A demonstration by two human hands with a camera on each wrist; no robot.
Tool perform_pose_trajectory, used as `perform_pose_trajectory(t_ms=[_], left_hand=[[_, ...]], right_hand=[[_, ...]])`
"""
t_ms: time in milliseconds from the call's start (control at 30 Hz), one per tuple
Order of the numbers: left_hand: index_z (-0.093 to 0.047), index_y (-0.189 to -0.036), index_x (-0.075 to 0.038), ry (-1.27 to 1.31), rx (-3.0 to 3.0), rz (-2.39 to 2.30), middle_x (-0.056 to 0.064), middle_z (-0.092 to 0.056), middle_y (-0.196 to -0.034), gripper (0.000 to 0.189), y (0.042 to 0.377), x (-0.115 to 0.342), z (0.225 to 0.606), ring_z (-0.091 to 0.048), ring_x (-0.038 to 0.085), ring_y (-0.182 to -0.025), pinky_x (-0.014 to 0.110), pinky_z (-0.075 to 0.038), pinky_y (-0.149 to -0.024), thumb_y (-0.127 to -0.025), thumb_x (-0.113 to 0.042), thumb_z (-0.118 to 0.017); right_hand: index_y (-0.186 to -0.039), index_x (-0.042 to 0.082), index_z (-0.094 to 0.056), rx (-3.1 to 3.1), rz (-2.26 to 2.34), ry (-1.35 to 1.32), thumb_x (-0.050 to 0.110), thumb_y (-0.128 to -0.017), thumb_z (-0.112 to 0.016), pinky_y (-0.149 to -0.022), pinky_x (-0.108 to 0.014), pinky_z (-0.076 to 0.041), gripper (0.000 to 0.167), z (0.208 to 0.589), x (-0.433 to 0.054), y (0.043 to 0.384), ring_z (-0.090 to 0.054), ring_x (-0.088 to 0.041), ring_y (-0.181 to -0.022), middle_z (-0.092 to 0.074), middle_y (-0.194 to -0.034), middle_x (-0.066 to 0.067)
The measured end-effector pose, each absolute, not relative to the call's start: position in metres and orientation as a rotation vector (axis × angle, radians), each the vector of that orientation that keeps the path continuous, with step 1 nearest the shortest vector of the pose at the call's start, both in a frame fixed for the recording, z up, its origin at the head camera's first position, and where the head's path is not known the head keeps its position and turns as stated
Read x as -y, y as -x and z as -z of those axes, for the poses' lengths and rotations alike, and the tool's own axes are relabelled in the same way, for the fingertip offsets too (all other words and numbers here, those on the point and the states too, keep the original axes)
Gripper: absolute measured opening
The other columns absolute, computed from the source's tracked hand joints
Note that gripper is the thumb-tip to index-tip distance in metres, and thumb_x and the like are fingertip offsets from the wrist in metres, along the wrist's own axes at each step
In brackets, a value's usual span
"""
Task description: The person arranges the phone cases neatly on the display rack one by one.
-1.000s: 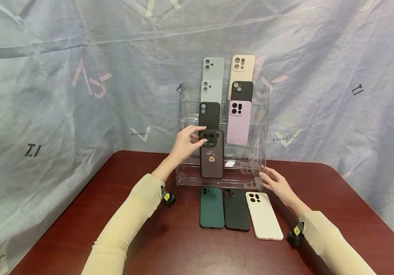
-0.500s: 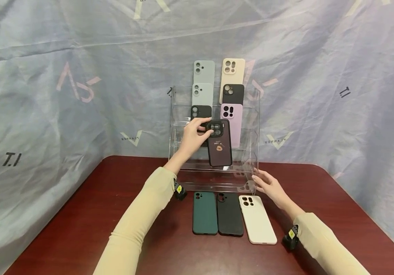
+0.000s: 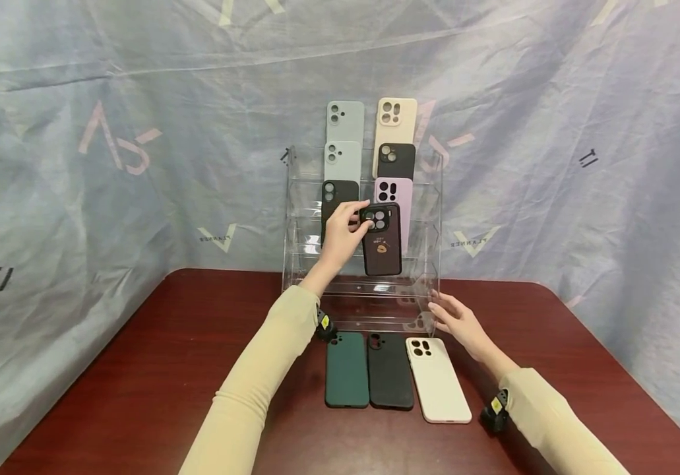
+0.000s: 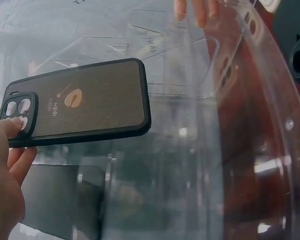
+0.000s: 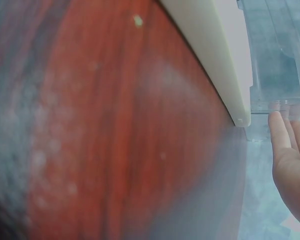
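Observation:
My left hand (image 3: 340, 236) pinches the camera end of a dark translucent phone case (image 3: 382, 254) with a black frame. The case hangs before a clear tiered display rack (image 3: 316, 323), partly covering a lilac phone case (image 3: 406, 198). In the left wrist view, the thumb of the left hand (image 4: 2, 172) presses the camera cutout of the phone case (image 4: 97, 102), fingers behind. My right hand (image 3: 463, 328) touches the rack's lower right side with extended fingers. The right wrist view shows the right hand (image 5: 292, 160) beside the rack's clear edge.
Green (image 3: 347, 373), black (image 3: 390, 376) and cream (image 3: 442, 386) phone cases lie before the rack on the red-brown table (image 3: 227, 349). More cases stand on its tiers, including a grey-blue case (image 3: 351, 122) and a black case (image 3: 334, 211). A grey curtain (image 3: 197, 132) hangs behind.
My left hand has lifted the dark phone case from the rack's lower left tier and carried it up and right, before the lilac case. The right hand stays at the rack's side.

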State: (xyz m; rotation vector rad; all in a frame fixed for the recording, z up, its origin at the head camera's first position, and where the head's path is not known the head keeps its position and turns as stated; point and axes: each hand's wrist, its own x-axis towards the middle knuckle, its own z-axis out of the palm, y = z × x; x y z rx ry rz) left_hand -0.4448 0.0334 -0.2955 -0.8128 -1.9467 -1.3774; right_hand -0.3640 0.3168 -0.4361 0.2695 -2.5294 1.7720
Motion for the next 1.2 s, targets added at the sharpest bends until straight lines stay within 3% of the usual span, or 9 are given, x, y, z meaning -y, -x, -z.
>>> perform_pose_trajectory(t_ms=[100,433,733,867,1000,1100,1200], left_hand=[[-0.067,-0.133,0.002,0.804,1.958,1.370,0.023,-0.064,-0.129,0.040,0.448,-0.034,0.304,-0.070,0.036,-0.106,0.035,-0.064,-0.092,-0.094,0.001,-0.073],[-0.067,-0.133,0.003,0.810,2.038,1.317,0.022,-0.059,-0.129,0.041,0.453,-0.041,0.320,-0.066,0.033,-0.104,0.033,-0.064,-0.089,-0.093,-0.001,-0.074],[-0.064,-0.139,-0.001,0.809,2.084,1.347,0.020,-0.064,-0.138,0.045,0.452,-0.036,0.328,-0.064,0.033,-0.128,0.034,-0.060,-0.100,-0.095,-0.001,-0.073],[-0.064,-0.139,-0.001,0.809,2.105,1.346,0.021,-0.064,-0.135,0.045,0.451,-0.030,0.330,-0.065,0.034,-0.126,0.037,-0.060,-0.101,-0.095,-0.004,-0.074],[-0.065,-0.136,0.000,0.792,2.121,1.353,0.022,-0.066,-0.131,0.043,0.448,-0.024,0.332,-0.068,0.034,-0.121,0.040,-0.060,-0.101,-0.095,-0.006,-0.074],[-0.064,-0.136,0.002,0.794,2.118,1.370,0.022,-0.066,-0.130,0.043,0.444,-0.019,0.334,-0.068,0.035,-0.120,0.041,-0.060,-0.101,-0.094,-0.006,-0.075],[-0.063,-0.136,0.002,0.811,2.116,1.372,0.023,-0.066,-0.130,0.044,0.440,-0.013,0.337,-0.068,0.035,-0.119,0.041,-0.060,-0.100,-0.094,-0.007,-0.075]], right_hand=[[-0.162,0.003,-0.028,2.530,-1.782,-0.273,0.034,-0.111,-0.051,-0.111,-0.043,-0.052,0.064,0.438,-0.313,0.364,-0.040,-0.044,-0.147,-0.030,-0.167,-0.025],[-0.162,0.004,-0.028,2.527,-1.794,-0.248,0.034,-0.110,-0.051,-0.111,-0.043,-0.053,0.065,0.442,-0.306,0.364,-0.041,-0.045,-0.147,-0.032,-0.166,-0.026],[-0.162,0.002,-0.027,2.534,-1.792,-0.255,0.034,-0.110,-0.052,-0.110,-0.040,-0.053,0.067,0.441,-0.304,0.364,-0.039,-0.045,-0.148,-0.030,-0.166,-0.026],[-0.163,0.002,-0.026,2.537,-1.785,-0.254,0.035,-0.110,-0.052,-0.110,-0.038,-0.054,0.067,0.439,-0.306,0.364,-0.040,-0.043,-0.148,-0.030,-0.166,-0.025],[-0.163,0.003,-0.028,2.545,-1.766,-0.261,0.035,-0.110,-0.051,-0.108,-0.035,-0.055,0.066,0.436,-0.309,0.363,-0.049,-0.029,-0.143,-0.032,-0.165,-0.025],[-0.162,0.004,-0.029,2.540,-1.766,-0.264,0.036,-0.110,-0.052,-0.108,-0.034,-0.055,0.066,0.435,-0.313,0.363,-0.055,-0.005,-0.130,-0.033,-0.165,-0.026],[-0.163,0.004,-0.028,2.532,-1.774,-0.272,0.036,-0.110,-0.052,-0.107,-0.032,-0.055,0.066,0.434,-0.316,0.363,-0.052,0.015,-0.115,-0.031,-0.166,-0.025]])
